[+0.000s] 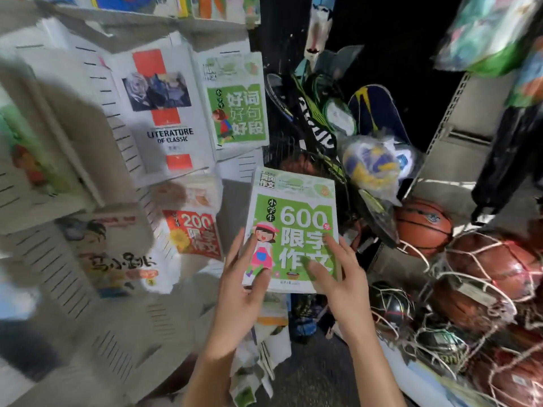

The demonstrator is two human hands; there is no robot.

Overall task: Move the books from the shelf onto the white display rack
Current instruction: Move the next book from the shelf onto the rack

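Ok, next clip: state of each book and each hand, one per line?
Green 600 book: held in both hands, off the rack.
Left hand: holds its lower left.
Right hand: holds its lower right.
Literature of Classic book: standing on white display rack.
Red 200 book: on rack.

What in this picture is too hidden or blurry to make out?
- Head view: the lower edge of the green 600 book is covered by the left hand and right hand.
- The books at the far left of the white display rack are smeared by motion blur.
- The books at the top edge are cut off by the frame.
- The background behind the rackets is too dark.
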